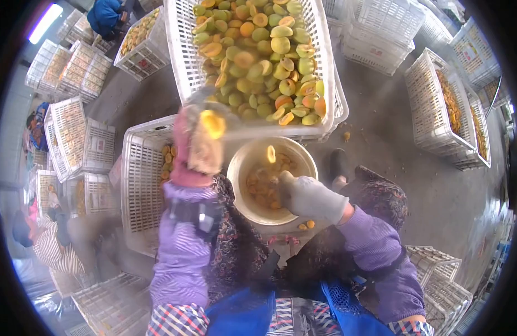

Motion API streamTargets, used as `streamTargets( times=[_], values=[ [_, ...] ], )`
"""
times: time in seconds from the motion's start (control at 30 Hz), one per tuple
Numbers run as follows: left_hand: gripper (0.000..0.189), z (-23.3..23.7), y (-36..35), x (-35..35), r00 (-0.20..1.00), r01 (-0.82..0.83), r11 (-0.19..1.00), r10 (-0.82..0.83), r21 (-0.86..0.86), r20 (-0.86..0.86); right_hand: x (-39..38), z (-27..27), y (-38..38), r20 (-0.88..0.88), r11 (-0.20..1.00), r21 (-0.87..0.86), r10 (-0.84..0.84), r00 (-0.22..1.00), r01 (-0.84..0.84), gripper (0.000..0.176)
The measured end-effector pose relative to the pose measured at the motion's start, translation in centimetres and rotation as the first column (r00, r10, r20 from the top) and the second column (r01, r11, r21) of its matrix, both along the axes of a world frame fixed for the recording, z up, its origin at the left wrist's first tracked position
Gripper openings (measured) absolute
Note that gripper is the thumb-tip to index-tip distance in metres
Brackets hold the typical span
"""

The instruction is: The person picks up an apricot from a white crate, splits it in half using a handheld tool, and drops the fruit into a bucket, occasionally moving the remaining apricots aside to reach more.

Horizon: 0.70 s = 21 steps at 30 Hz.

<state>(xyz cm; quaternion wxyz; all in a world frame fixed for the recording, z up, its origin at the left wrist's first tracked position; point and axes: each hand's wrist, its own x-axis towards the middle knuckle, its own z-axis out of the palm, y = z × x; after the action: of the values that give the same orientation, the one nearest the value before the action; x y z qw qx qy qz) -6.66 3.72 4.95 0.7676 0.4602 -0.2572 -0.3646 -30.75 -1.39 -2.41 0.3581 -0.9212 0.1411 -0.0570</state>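
My left hand [198, 140], in a pink and tan glove and smeared by motion, is raised at the lower left corner of a white crate [177, 53] of cut green-yellow apricots [261, 61]. A bright orange apricot half [212, 124] shows at its fingers. My right hand [314, 197], in a pale glove, is closed over the right side of a white bucket [234, 193]; whatever its fingers hold is hidden. Another apricot half [270, 154] appears above the bucket, apart from both hands. Brownish-orange pieces [261, 187] lie inside the bucket.
Left of my knees stands a white crate [139, 207] with some orange halves [167, 159] inside. More fruit crates [446, 134] stand on the right. Stacked crates [381, 42] are behind. Small pieces [306, 224] lie by the bucket. Other people [54, 241] sit at the left.
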Motion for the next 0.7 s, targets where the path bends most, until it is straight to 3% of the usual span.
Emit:
streamTargets(
  times=[0.03,0.07,0.13,0.17,0.2,0.23,0.27,0.37,0.43,0.5,0.57,0.63,0.67,0.7],
  values=[
    [0.052,1.0,1.8,1.2,0.995,-0.007,1.000,0.007,-0.005,0.101,-0.3,-0.9,0.4,0.002,0.984,-0.176,0.026,1.000,-0.025,0.015],
    [0.053,2.1,3.6,1.9,0.794,-0.227,0.965,0.106,0.131,0.599,-0.5,0.7,0.5,-0.139,0.992,-0.120,0.026,0.990,-0.043,0.017],
    [0.055,2.2,8.1,5.7,0.669,-0.384,0.897,0.108,0.218,0.735,-0.5,1.8,0.7,-0.337,0.997,-0.042,0.048,0.940,-0.066,0.022],
    [0.055,1.3,10.2,8.3,0.889,-0.268,0.925,0.129,0.270,0.440,-0.2,2.6,0.7,-0.382,0.995,-0.052,0.055,0.922,-0.081,0.022],
    [0.054,2.0,11.2,8.6,0.750,-0.370,0.789,-0.057,0.490,0.658,0.1,4.2,0.6,-0.425,0.993,-0.062,0.061,0.903,-0.097,0.022],
    [0.054,2.7,11.9,8.8,0.576,-0.517,0.589,-0.298,0.621,0.762,0.4,5.2,0.5,-0.468,0.991,-0.073,0.065,0.882,-0.111,0.024],
    [0.053,3.2,12.3,9.0,0.401,-0.681,0.356,-0.550,0.640,0.732,0.5,5.4,0.5,-0.448,0.991,-0.086,0.058,0.892,-0.107,0.023],
    [0.052,2.3,9.9,8.2,0.138,-0.682,0.555,-0.542,0.477,0.829,0.3,5.6,0.2,-0.404,0.986,-0.135,0.035,0.914,-0.098,0.021],
    [0.049,2.0,5.3,7.2,0.166,-0.464,0.625,-0.635,0.627,0.755,0.2,5.8,0.0,-0.378,0.979,-0.181,0.016,0.926,-0.091,0.019],
    [0.046,2.6,0.4,4.9,0.138,-0.325,0.574,-0.758,0.752,0.638,0.0,5.3,-0.1,-0.311,0.974,-0.216,-0.008,0.950,-0.062,0.016],
    [0.041,2.2,-4.5,3.8,-0.131,-0.407,0.377,-0.925,0.832,0.355,-0.3,4.8,-0.2,-0.232,0.962,-0.274,-0.050,0.971,-0.016,0.014],
    [0.040,-0.5,-7.5,5.3,-0.209,-0.480,0.278,-0.957,0.832,0.199,-0.8,4.8,-0.2,-0.144,0.938,-0.343,-0.100,0.985,0.045,0.014],
    [0.040,-2.2,-8.4,6.0,-0.240,-0.515,0.227,-0.964,0.827,0.115,-0.9,5.4,-0.6,-0.166,0.954,-0.297,-0.101,0.981,0.048,0.015],
    [0.040,-2.2,-9.1,5.8,-0.214,-0.515,0.188,-0.973,0.836,0.087,-0.9,5.7,-0.9,-0.171,0.951,-0.304,-0.111,0.979,0.055,0.014]
  ],
)
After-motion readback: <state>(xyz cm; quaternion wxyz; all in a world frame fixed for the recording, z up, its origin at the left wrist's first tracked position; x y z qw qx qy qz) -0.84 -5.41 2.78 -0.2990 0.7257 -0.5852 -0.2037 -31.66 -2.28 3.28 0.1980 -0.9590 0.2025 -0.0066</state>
